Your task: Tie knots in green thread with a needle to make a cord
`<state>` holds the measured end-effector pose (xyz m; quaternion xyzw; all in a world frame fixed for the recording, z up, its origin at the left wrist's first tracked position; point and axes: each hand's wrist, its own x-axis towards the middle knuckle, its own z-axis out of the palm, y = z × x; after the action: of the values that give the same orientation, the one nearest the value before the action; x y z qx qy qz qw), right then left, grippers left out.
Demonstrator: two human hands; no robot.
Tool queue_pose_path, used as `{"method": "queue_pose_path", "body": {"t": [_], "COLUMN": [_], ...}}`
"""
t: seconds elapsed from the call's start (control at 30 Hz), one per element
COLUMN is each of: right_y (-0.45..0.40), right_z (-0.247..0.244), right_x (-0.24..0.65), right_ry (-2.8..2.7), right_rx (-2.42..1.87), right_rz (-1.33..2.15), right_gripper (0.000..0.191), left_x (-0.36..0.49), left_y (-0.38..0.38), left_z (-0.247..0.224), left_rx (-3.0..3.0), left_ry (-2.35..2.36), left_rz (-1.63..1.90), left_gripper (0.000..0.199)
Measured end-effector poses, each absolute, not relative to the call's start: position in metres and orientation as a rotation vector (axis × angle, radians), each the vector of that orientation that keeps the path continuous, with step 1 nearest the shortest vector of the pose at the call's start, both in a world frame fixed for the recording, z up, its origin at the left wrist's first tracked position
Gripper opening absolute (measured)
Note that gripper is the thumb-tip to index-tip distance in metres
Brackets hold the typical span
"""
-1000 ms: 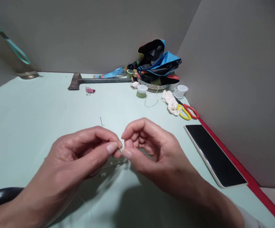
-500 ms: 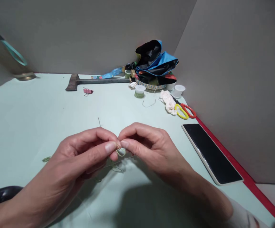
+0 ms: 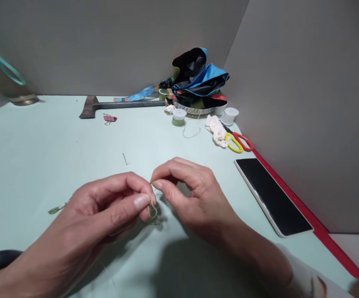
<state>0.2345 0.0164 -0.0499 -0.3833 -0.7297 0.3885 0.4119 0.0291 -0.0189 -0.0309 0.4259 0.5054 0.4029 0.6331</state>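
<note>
Between thumb and forefinger, my left hand (image 3: 111,209) pinches a pale green thread (image 3: 156,213), whose small loop hangs below the fingertips. My right hand (image 3: 194,192) is closed in a pinch just to the right and slightly higher. A bit of the thread seems to run up to its fingertips, though they hide most of it. More thread shows dimly under the left fingers. A small green thread bundle (image 3: 55,210) lies on the table left of my left hand. Beyond the hands lies a thin metal pin-like piece (image 3: 124,158).
An axe (image 3: 89,107) lies along the back wall near a pink binder clip (image 3: 110,118). A blue-and-black fabric pouch (image 3: 213,78), a spool of green thread (image 3: 178,118), crumpled white tissue (image 3: 216,130) and scissors (image 3: 234,142) are at back right. A phone (image 3: 272,196) lies right.
My hands have drawn slightly apart, the right fingertips now above the left ones. The thread loop hangs lower beneath the left fingertips. The whole view has shifted a little.
</note>
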Motion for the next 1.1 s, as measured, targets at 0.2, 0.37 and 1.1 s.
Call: {"method": "queue_pose_path", "body": {"t": [0.2, 0.37, 1.1], "right_y": [0.015, 0.004, -0.001], "right_z": [-0.046, -0.032, -0.026], "right_x": [0.234, 0.229, 0.228], "right_ry": [-1.659, -1.627, -1.405], "right_rx": [-1.021, -1.087, -0.996], "right_rz": [0.993, 1.222, 1.416], "right_gripper": [0.004, 0.019, 0.023], "left_x": [0.023, 0.024, 0.021], "left_y": [-0.016, -0.016, -0.005], "left_z": [-0.038, -0.040, -0.052], "left_rx": [0.976, 0.989, 1.222], "left_ry": [1.158, 1.231, 1.078], "left_rz": [0.994, 1.036, 1.159], "left_gripper": [0.023, 0.021, 0.046]}}
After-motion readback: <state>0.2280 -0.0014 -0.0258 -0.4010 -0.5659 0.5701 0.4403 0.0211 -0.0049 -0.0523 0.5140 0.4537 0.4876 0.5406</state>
